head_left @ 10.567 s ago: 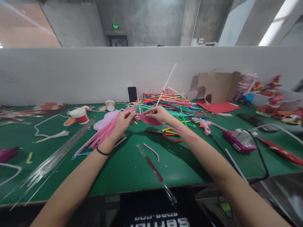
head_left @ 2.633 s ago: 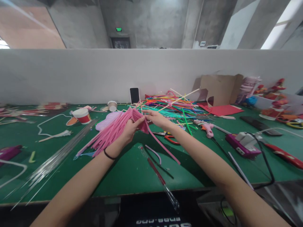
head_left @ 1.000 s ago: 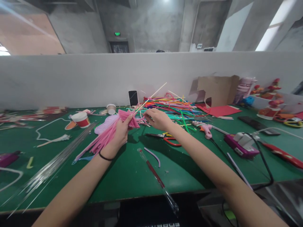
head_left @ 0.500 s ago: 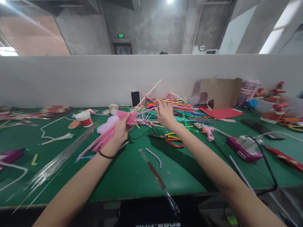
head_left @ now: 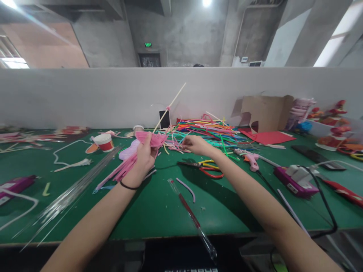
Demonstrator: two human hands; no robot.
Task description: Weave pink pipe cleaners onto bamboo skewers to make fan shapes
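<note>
My left hand (head_left: 144, 158) is closed round a thick bundle of pink pipe cleaners (head_left: 129, 160), held just above the green table (head_left: 153, 206); their ends fan out at the top near my thumb. My right hand (head_left: 195, 144) reaches into the near edge of a pile of coloured pipe cleaners (head_left: 208, 130), its fingers pinched on a thin strand I cannot name. A pale stick (head_left: 169, 107) rises at a slant from between the two hands.
Red-handled scissors (head_left: 205, 169) lie below my right wrist, a clear tube with a red core (head_left: 189, 213) near the front edge. A pink glue gun (head_left: 249, 158), a purple device with a cable (head_left: 295, 177), a paper cup (head_left: 103, 142), a phone (head_left: 164, 119) and clear rods (head_left: 70, 194) surround them.
My right hand came back from high in the pile to its near edge, close to the bundle. The pale stick tilted more upright. My left hand kept its grip on the pink bundle.
</note>
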